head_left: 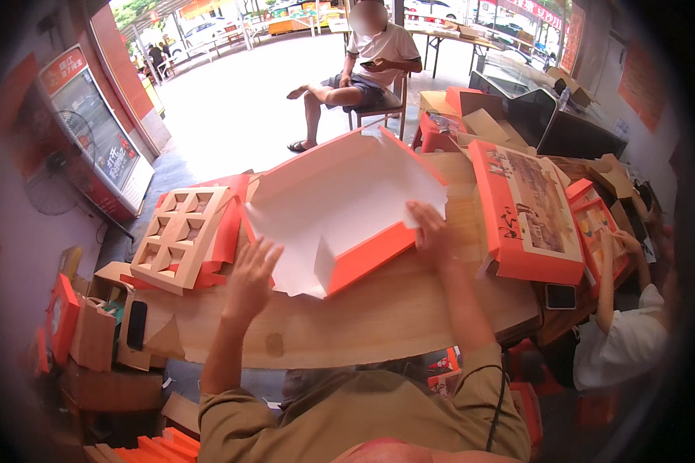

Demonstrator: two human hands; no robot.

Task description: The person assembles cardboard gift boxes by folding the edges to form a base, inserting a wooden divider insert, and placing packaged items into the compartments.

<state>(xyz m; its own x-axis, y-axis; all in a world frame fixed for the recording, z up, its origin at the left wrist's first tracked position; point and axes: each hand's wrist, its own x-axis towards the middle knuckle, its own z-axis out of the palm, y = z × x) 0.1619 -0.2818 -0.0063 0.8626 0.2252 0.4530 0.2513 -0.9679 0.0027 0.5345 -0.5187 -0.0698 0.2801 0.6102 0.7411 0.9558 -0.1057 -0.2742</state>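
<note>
A large red cardboard box (363,185) with a white inside lies partly folded on the wooden table before me. Its far and left walls stand up, and the orange-red front wall (374,257) is raised too. At the front left, a white corner flap sticks up. My left hand (252,279) is beside the box's left front corner, fingers apart and holding nothing. The fingers of my right hand (432,234) close over the right end of the front wall; my thumb is hard to make out.
Left on the table are a beige compartment tray (179,239) over red card and a phone (137,325). Right stand a printed red box (529,208) and another phone (561,296). A co-worker's hands (619,245) touch a smaller red box. Beyond the table, a person (378,58) sits.
</note>
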